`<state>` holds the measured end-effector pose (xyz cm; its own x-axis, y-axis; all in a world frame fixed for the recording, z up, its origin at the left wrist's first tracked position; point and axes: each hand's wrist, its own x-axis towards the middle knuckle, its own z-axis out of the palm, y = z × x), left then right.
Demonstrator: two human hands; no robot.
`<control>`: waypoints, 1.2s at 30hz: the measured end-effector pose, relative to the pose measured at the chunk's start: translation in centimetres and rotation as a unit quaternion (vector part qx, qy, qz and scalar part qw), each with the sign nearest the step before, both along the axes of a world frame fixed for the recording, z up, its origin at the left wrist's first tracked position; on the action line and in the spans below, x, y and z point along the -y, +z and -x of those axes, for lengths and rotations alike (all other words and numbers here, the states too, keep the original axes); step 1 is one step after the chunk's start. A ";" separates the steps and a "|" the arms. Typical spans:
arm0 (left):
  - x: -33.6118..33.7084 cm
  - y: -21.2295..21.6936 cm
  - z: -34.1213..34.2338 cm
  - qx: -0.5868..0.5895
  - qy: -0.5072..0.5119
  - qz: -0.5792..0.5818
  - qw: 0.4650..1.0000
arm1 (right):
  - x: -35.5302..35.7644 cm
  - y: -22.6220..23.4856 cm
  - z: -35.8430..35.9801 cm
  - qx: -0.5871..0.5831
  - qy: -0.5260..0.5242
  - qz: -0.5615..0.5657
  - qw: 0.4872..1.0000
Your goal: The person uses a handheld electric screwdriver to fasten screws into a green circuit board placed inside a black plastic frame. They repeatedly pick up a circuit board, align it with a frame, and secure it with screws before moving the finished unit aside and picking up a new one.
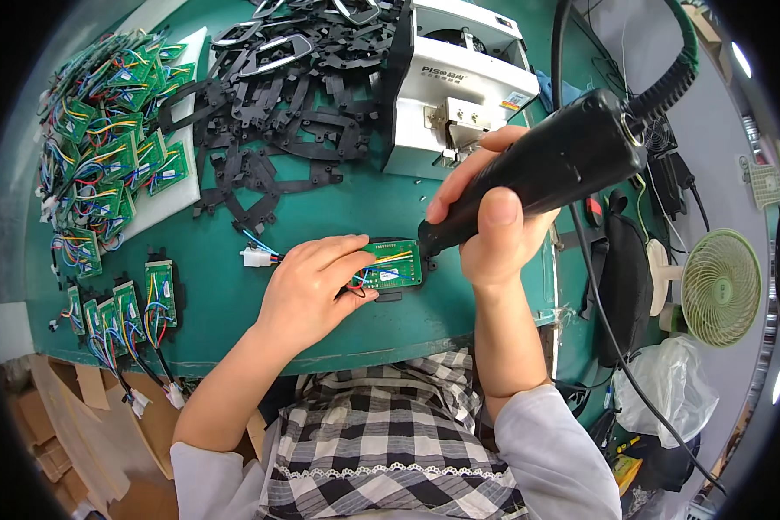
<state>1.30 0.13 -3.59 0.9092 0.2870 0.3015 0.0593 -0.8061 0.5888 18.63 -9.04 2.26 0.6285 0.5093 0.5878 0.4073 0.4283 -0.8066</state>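
Note:
My right hand [498,227] is wrapped round a black electric screwdriver [563,156], its cable rising from the back end. The tool slants down to the left, and its front end is at the right edge of a green circuit board [399,270]. Whether its tip touches a screw is hidden. Pressed on the left part of this board are the fingers of my left hand [316,282]. Beneath the board, parts of a black plastic frame [390,296] stick out. Coloured wires cross the board, and a white connector [257,257] lies left of my left hand.
A white screw feeder [459,78] stands behind the screwdriver. Black plastic frames [295,113] are heaped at the back. Wired circuit boards [117,156] pile up on a white foam sheet [186,113] at left; several more assembled boards [159,295] lie nearer. A green fan [721,288] is at right.

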 end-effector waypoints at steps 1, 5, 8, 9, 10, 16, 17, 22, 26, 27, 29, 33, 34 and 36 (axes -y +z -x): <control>0.0 0.0 0.0 0.000 -0.002 0.003 1.000 | 0.1 -0.3 -0.1 0.007 -0.003 0.013 1.000; 0.0 -0.1 0.1 0.008 -0.003 0.010 1.000 | 0.1 -0.4 0.0 0.010 0.030 0.018 0.999; 0.0 -0.3 0.1 0.006 -0.006 0.017 1.000 | 0.1 -0.4 -0.1 0.008 0.050 0.026 0.998; 0.0 -0.2 0.1 0.002 -0.007 0.020 1.000 | 0.1 -0.3 -0.2 -0.004 0.037 0.023 0.999; -0.2 -0.2 0.1 -0.002 -0.007 0.023 1.000 | 0.0 -0.1 -0.4 -0.015 0.025 0.019 0.999; -0.3 -0.1 0.1 -0.008 -0.009 0.011 1.000 | -0.8 5.1 -5.1 0.094 -0.137 -0.084 0.982; -0.2 -0.1 0.1 -0.009 -0.005 0.010 1.000 | -1.2 5.8 -5.2 0.109 -0.137 -0.081 0.981; -0.1 -0.1 0.2 -0.008 -0.001 0.009 1.000 | -2.6 6.0 -5.4 0.127 -0.121 -0.074 0.982; -0.1 -0.3 0.2 -0.004 0.001 0.010 1.000 | -3.0 5.4 -4.7 0.100 -0.132 -0.065 0.984; -0.1 -0.3 0.2 -0.005 0.002 0.009 1.000 | -2.7 5.7 -4.2 0.114 -0.117 -0.052 0.985; -0.2 -0.4 0.3 0.001 0.004 0.012 1.000 | -1.2 5.2 -3.5 0.061 -0.066 0.001 0.996; -0.2 -0.4 0.3 0.002 0.008 0.018 1.000 | 0.8 2.2 -1.0 -0.020 -0.012 -0.013 1.000; -0.2 -0.3 0.2 0.000 0.007 0.018 1.000 | 1.0 1.9 -0.4 -0.047 -0.002 -0.037 0.998; -0.1 -0.3 0.2 -0.005 0.004 0.016 1.000 | 1.7 1.3 0.2 -0.056 0.005 -0.021 0.998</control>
